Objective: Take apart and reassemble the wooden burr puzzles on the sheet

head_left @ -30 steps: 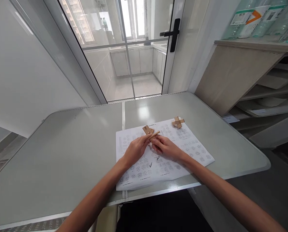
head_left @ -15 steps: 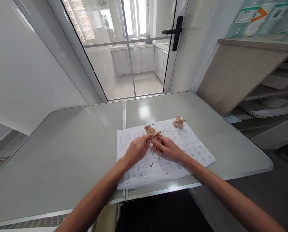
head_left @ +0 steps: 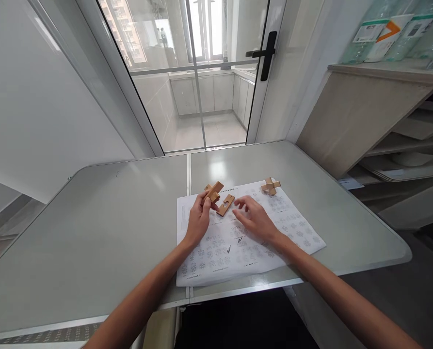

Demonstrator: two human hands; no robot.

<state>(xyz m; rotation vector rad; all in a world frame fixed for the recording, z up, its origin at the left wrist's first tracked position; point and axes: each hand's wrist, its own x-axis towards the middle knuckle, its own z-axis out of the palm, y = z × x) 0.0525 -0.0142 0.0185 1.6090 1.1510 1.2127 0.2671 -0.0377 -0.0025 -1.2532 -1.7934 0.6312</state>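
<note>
My left hand (head_left: 199, 219) is closed around some wooden puzzle pieces (head_left: 215, 192), held a little above the paper; how many it grips I cannot tell. Just right of them a flat wooden piece with a cut-out (head_left: 226, 205) lies tilted on the printed sheet (head_left: 216, 271). Beside that flat piece is my right hand (head_left: 254, 219), its fingers apart and bent, with nothing in them. Farther back, on the sheet's far right corner, sits a cross-shaped assembly of wooden pieces (head_left: 270, 186).
The sheet lies on a grey-green table (head_left: 110, 232) with a metal seam. Beyond the table stands a glass door (head_left: 216, 97) with a black handle (head_left: 268, 55). A wooden shelf unit (head_left: 361, 111) with plastic bottles (head_left: 391, 36) rises at the right.
My hands were together over the pieces; now they are apart. My left hand has lifted pieces up and left, while my right hand has moved right and opened beside the flat piece.
</note>
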